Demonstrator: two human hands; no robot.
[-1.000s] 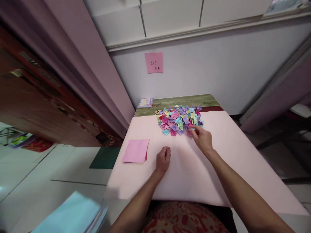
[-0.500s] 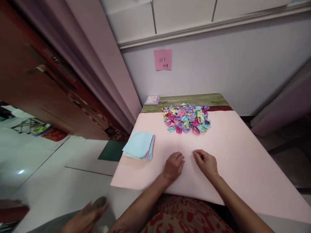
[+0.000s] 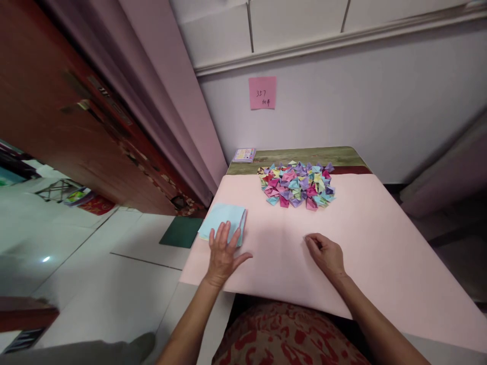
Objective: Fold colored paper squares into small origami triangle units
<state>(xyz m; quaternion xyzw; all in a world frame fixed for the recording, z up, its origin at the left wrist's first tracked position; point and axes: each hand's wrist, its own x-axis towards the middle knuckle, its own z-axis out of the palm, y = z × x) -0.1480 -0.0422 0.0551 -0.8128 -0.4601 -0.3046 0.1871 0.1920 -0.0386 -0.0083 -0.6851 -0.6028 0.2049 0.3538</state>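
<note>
My left hand [image 3: 223, 251] is open over the front of a stack of square coloured paper [image 3: 220, 215], light blue on top. Its fingers are spread, the tips at the top sheet and the thumb out to the right over the pink cover. Whether the fingertips press on the sheet, I cannot tell. My right hand [image 3: 326, 254] rests on the pink-covered table [image 3: 277, 253], thumb and forefinger closed together, with nothing visible between them. Beyond both hands lies a heap of small folded paper pieces [image 3: 297, 185] in many colours.
A small printed packet [image 3: 244, 155] lies at the table's far left corner. Behind is a wall with a pink note [image 3: 262, 93]. A red-brown door [image 3: 91, 126] and a curtain stand on the left. Part of a grey-clad leg [image 3: 95, 352] shows at the lower left.
My left hand has moved left from the table's middle to the paper stack and spread its fingers. My right hand stays put. Another person's blurred hand at the lower left is gone from view.
</note>
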